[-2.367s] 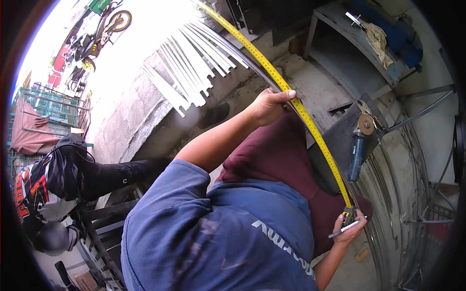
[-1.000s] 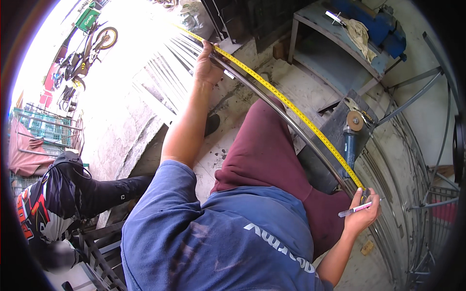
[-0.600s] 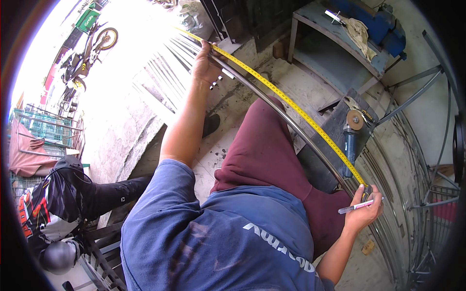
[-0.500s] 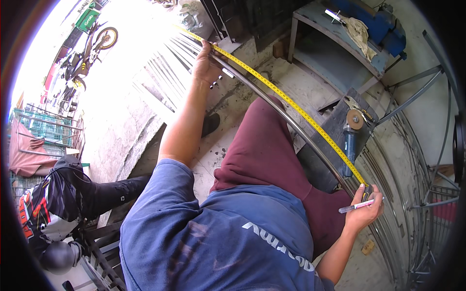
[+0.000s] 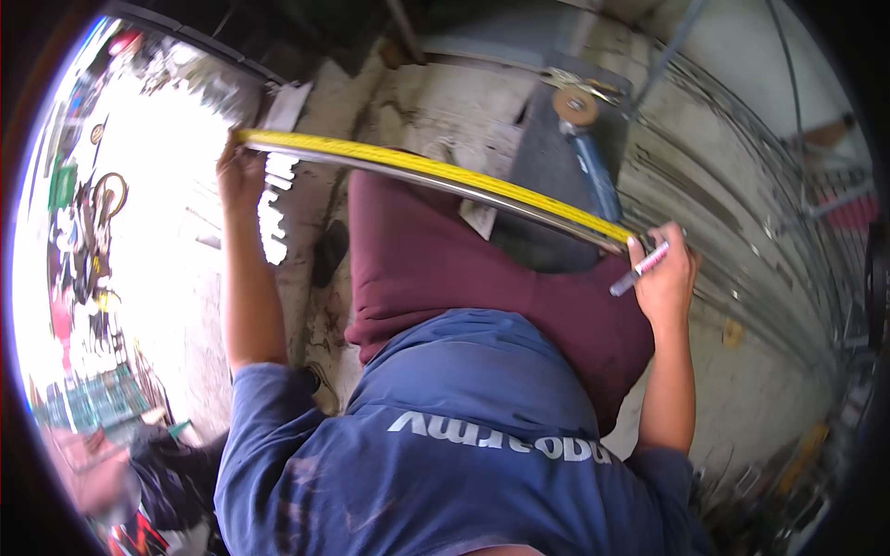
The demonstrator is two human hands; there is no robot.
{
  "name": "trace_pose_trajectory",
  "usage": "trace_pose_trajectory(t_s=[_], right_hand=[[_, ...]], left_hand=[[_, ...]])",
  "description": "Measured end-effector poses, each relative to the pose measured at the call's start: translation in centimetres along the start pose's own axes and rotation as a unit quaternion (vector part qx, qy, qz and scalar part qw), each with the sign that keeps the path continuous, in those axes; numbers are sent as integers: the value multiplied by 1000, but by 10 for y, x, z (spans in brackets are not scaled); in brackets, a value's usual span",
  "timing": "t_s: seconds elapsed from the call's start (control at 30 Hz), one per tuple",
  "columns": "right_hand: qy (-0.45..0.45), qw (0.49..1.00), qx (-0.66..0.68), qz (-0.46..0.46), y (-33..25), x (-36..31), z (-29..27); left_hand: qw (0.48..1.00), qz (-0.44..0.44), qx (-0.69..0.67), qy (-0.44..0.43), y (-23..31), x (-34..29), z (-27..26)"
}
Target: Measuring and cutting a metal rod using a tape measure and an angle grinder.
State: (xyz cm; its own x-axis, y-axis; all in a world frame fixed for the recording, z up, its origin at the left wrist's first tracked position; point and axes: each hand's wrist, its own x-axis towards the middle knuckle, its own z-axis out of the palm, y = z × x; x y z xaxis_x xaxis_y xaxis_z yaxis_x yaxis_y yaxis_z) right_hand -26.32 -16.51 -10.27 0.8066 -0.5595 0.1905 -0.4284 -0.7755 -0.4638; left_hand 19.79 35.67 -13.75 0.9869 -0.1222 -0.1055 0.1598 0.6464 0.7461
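A yellow tape measure blade (image 5: 371, 151) stretches across above my lap, alongside a shiny metal tube (image 5: 491, 197). My left hand (image 5: 241, 171) is closed around the far left end of both, its fingers partly blurred. At the other end my right hand (image 5: 669, 273) grips the tape measure, whose case is mostly hidden by the fingers. The same hand also holds a marker pen (image 5: 638, 271) slanting out between thumb and fingers. Just beyond the tape, near my right hand, lies a blue angle grinder (image 5: 594, 176) with a brown disc.
The grinder rests on a dark board (image 5: 538, 153). Long metal rods (image 5: 709, 236) spread over the floor at right, near a small wooden block (image 5: 732, 334). Several bright tube ends (image 5: 276, 204) show beside my left arm. A motorcycle (image 5: 109, 196) and green crates (image 5: 102, 398) stand at far left.
The view has turned, and the tube and tape now run flatter across the picture. My left hand appears farther left and lower, my right hand higher. Both keep their hold.
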Motion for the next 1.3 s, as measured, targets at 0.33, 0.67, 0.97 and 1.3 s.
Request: trace_pose_trajectory(t_s=[0.33, 0.67, 0.97, 1.3], right_hand=[[-44, 998, -9, 42, 46, -4, -10], [-29, 999, 11, 30, 48, -7, -10], [-21, 1000, 3, 22, 51, -7, -8], [-37, 999, -3, 24, 47, -5, -11]], left_hand=[[994, -54, 86, 45, -60, -63, 48], [949, -218, 159, -162, -175, -168, 127], [928, -285, 164, -173, -211, -207, 187], [923, -270, 208, -180, -183, -190, 183]])
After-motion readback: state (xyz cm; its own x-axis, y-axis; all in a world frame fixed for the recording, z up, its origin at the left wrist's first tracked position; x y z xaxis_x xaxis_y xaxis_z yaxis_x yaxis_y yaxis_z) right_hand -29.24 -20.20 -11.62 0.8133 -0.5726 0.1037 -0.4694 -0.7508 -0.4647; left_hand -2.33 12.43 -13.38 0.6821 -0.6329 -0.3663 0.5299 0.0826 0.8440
